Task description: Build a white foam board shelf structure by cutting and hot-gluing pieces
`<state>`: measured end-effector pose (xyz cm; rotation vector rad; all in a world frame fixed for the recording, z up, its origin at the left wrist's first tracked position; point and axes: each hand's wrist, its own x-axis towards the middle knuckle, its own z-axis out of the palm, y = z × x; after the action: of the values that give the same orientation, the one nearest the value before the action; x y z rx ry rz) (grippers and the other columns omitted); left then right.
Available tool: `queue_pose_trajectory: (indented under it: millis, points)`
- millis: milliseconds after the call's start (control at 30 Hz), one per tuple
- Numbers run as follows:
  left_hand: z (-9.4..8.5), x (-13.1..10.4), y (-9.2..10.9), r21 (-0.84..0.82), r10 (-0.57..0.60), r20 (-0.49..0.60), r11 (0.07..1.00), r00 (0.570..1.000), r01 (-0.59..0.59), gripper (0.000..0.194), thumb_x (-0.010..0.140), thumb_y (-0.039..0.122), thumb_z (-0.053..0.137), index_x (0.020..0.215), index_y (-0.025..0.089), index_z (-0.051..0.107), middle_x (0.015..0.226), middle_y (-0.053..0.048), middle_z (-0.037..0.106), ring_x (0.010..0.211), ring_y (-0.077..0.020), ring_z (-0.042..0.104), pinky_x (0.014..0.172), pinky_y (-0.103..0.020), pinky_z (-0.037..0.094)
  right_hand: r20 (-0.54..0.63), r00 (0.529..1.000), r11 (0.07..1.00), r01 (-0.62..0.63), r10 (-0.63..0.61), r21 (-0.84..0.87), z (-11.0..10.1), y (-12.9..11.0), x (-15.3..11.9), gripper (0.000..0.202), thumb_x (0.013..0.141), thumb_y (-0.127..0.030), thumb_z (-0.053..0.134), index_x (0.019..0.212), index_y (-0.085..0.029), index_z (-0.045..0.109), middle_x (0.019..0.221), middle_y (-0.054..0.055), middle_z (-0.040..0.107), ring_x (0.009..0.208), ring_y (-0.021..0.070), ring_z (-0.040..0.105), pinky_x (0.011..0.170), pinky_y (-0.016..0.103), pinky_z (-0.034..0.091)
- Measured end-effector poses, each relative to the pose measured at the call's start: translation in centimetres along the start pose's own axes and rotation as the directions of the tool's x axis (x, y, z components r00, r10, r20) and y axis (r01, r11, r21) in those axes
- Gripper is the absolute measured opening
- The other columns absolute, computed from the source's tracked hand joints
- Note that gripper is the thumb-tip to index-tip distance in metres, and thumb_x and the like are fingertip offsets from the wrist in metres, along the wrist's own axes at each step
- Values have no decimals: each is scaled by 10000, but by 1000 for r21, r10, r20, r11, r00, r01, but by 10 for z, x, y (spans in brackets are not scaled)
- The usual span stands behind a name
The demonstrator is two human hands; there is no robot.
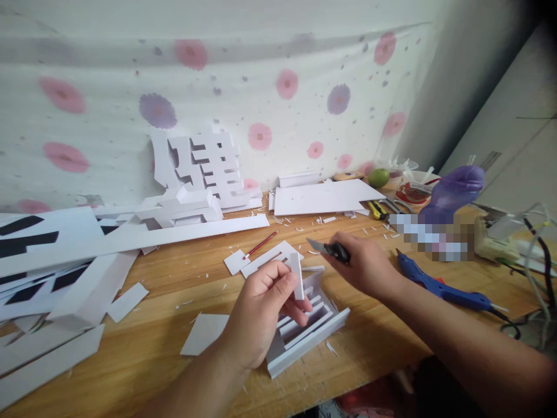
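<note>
Between the thumb and fingers of my left hand (270,302) is a small white foam board strip (297,276), held upright. My right hand (365,264) is closed around the black handle of a utility knife (337,252); its bare blade points left, above and apart from the strip. Beneath my left hand lies a white foam board structure (313,342) with raised walls and several parallel slats, partly hidden by the fingers. Flat white offcuts (204,334) lie to the left of it, and a cut board piece with slots (272,258) is just behind.
A red pencil (261,244) rests near the offcuts. At right lies a blue glue gun (439,284) with a cord. White cut-out shapes (204,168) lean on the back wall. Stacked boards (65,232) fill the left side. A yellow cutter (376,210) and a green fruit (378,177) sit behind.
</note>
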<state>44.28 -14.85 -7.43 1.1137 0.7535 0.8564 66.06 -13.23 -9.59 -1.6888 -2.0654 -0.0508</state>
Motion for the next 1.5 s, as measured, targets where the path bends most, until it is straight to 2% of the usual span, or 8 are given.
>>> queue_pose_trajectory:
  millis: [133, 267, 500, 700, 900, 1233, 1400, 1500]
  points:
    - [4, -2, -1, -198, -64, 59, 977, 996, 74, 283, 814, 347, 687, 699, 142, 530, 574, -15, 656, 421, -76, 572, 480, -168, 444, -39, 978, 977, 208, -206, 51, -9, -30, -11, 13, 773, -200, 533, 768, -189, 525, 705, 19, 613, 640, 149, 555, 581, 245, 338]
    - [6, -5, -2, -291, -87, 113, 950, 990, 116, 305, 784, 339, 736, 685, 141, 525, 567, -14, 663, 394, -67, 562, 454, -151, 440, -123, 953, 959, 281, -275, 33, -8, -38, -13, 116, 843, -215, 491, 739, -180, 530, 664, 24, 592, 600, 148, 530, 561, 260, 306]
    - [4, -6, -2, -355, -53, 187, 927, 981, 118, 261, 821, 332, 708, 735, 140, 555, 557, -4, 660, 388, -66, 559, 480, -166, 485, -198, 935, 954, 300, -294, -1, -6, -39, -8, 211, 903, -228, 455, 707, -179, 515, 633, 21, 571, 563, 142, 507, 542, 267, 297]
    - [6, -9, -3, -376, -53, 230, 916, 972, 139, 271, 877, 322, 641, 700, 126, 577, 548, -4, 644, 391, -57, 537, 502, -188, 515, -208, 944, 965, 261, -255, 0, -8, -35, -4, 145, 864, -194, 466, 735, -174, 528, 639, 26, 589, 564, 144, 528, 534, 257, 301]
    - [5, -10, -5, -358, -41, 234, 925, 971, 125, 291, 852, 341, 672, 686, 119, 583, 544, 2, 630, 389, -50, 532, 500, -180, 514, -189, 940, 956, 292, -284, 13, -10, -34, -7, 111, 834, -194, 495, 730, -175, 531, 627, 12, 580, 559, 139, 529, 533, 251, 303]
    - [5, -8, -4, -340, -72, 236, 928, 969, 152, 294, 853, 342, 676, 689, 130, 555, 526, 28, 590, 370, -29, 455, 525, -204, 540, -116, 973, 980, 199, -199, -14, -6, -31, -4, 109, 835, -189, 476, 736, -188, 523, 656, 31, 610, 598, 155, 550, 560, 263, 303]
    - [7, -10, -6, -286, -87, 287, 943, 954, 171, 314, 839, 408, 682, 740, 150, 532, 514, 20, 606, 363, -43, 494, 443, -149, 448, -43, 998, 997, 35, -38, -62, -2, -22, 2, 42, 804, -173, 518, 766, -187, 530, 695, 43, 642, 604, 160, 563, 556, 255, 290]
    - [4, -9, -3, -183, -71, 178, 978, 981, 104, 328, 832, 409, 685, 724, 152, 512, 534, 12, 618, 400, -55, 534, 440, -139, 415, -4, 999, 994, -55, 54, -99, 1, -11, 8, 58, 840, -227, 529, 793, -193, 535, 721, 48, 652, 620, 170, 572, 548, 255, 277]
